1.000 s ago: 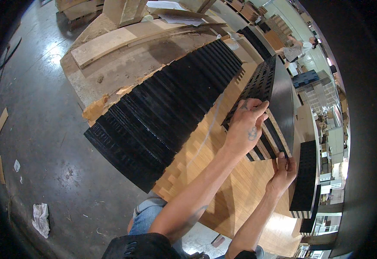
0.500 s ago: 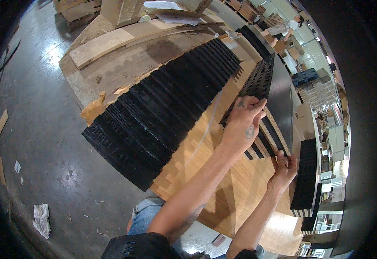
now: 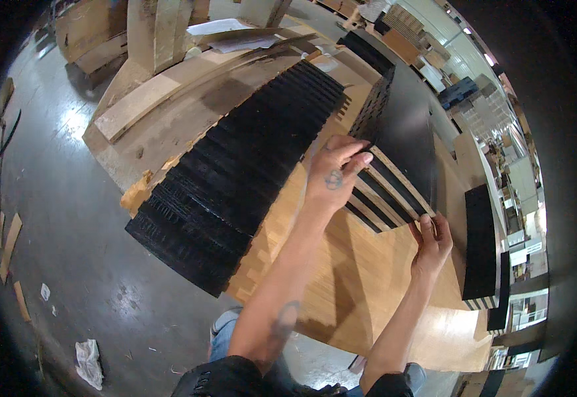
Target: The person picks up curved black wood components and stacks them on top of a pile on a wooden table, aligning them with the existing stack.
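Note:
A stack of black-faced boards (image 3: 404, 126) with pale particleboard-like cut ends and notched long sides lies on a wooden tabletop (image 3: 331, 291). At its near left corner, my left hand (image 3: 334, 173) pinches the top board, thumb on the upper face and fingers at the side. My right hand (image 3: 432, 243) grips the near right corner of that board, thumb on the end edge; its other fingertips are partly hidden. To the left runs a long row of black ridged strips (image 3: 235, 172), packed tightly side by side.
A worn wooden bench (image 3: 189, 126) with a loose plank (image 3: 156, 99) and papers stands beyond the row. More black boards (image 3: 480, 245) lie at the right. On the grey floor (image 3: 136, 317) are a crumpled white scrap (image 3: 88, 364) and wood offcuts (image 3: 10, 245).
The view has shifted, and the stack's top face shows more. My left hand has moved left with the near corner; my right hand keeps its hold at the right corner.

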